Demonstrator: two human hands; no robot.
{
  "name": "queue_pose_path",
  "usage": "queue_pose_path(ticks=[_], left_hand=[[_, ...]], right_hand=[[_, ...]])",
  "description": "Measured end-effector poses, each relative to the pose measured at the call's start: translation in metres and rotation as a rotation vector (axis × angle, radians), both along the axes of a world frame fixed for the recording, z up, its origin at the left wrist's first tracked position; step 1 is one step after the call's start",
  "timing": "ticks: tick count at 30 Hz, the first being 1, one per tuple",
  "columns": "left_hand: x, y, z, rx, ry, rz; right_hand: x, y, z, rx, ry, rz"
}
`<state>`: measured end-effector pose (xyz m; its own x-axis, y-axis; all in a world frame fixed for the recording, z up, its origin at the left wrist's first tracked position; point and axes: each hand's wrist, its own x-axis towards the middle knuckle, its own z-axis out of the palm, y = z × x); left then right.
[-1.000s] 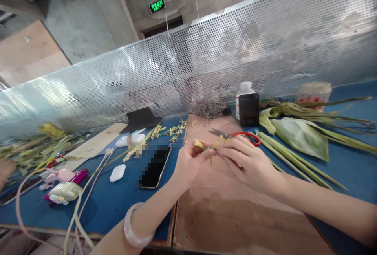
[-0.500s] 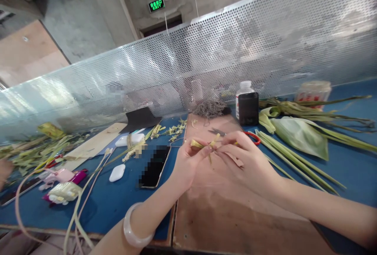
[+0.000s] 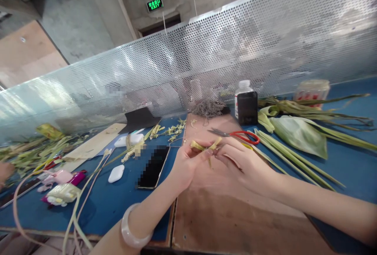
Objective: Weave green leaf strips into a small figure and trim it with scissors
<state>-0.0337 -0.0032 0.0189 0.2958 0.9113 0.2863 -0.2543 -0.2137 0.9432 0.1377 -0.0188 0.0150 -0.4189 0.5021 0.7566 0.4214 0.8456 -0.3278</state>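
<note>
Between my hands, above the brown board [image 3: 218, 215], is a small piece of folded yellow-green plant leaf [image 3: 216, 142]. My left hand [image 3: 191, 162] pinches it between thumb and fingers, with ends of the leaf sticking out above and below. My right hand [image 3: 240, 156] closes on the same piece from the right; its fingertips meet my left thumb and partly hide the leaf. Just beyond my right hand lie red-handled scissors [image 3: 246, 137], blades pointing left. Something yellow, partly hidden, shows beside my right knuckles.
Green leaf strips [image 3: 290, 156] and a broad leaf [image 3: 300, 135] lie at right. A bottle [image 3: 244, 86] stands behind a dark phone-like object [image 3: 247, 107]. Left are a phone [image 3: 154, 167], a white case [image 3: 116, 173] and leaf scraps. Another person's hand [image 3: 5, 174] shows at far left. A perforated metal screen [image 3: 165, 70] stands behind.
My right hand has lowered slightly, uncovering more of the red scissors handles. The leaf piece stays between my fingers, its upper right end now showing more.
</note>
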Motion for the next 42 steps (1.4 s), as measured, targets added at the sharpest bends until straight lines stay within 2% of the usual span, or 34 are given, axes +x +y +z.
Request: queue_pose_path(ticks=[4, 10, 17, 21, 29, 33, 42], left_hand=[[0.000, 0.001, -0.001, -0.062, -0.053, -0.038], [0.003, 0.002, -0.001, -0.047, -0.062, -0.019], [0.007, -0.001, -0.002, 0.030, -0.028, 0.110], [0.008, -0.002, -0.004, 0.055, -0.008, 0.130], [0.008, -0.001, -0.004, 0.033, -0.049, 0.114], [0.011, -0.001, -0.003, -0.050, -0.136, 0.074], [0.013, 0.004, -0.011, -0.261, -0.232, 0.091]], right_hand=[[0.001, -0.001, -0.004, 0.132, -0.074, -0.069], [-0.002, -0.003, -0.010, 0.367, -0.107, -0.373], [-0.004, -0.006, -0.011, 0.604, -0.297, -0.575], [-0.004, -0.007, -0.009, 0.610, -0.413, -0.549], [-0.003, 0.001, -0.012, 0.535, -0.416, -0.395], [-0.004, 0.001, -0.015, 0.477, -0.470, -0.367], [-0.009, 0.005, -0.016, 0.502, -0.552, -0.291]])
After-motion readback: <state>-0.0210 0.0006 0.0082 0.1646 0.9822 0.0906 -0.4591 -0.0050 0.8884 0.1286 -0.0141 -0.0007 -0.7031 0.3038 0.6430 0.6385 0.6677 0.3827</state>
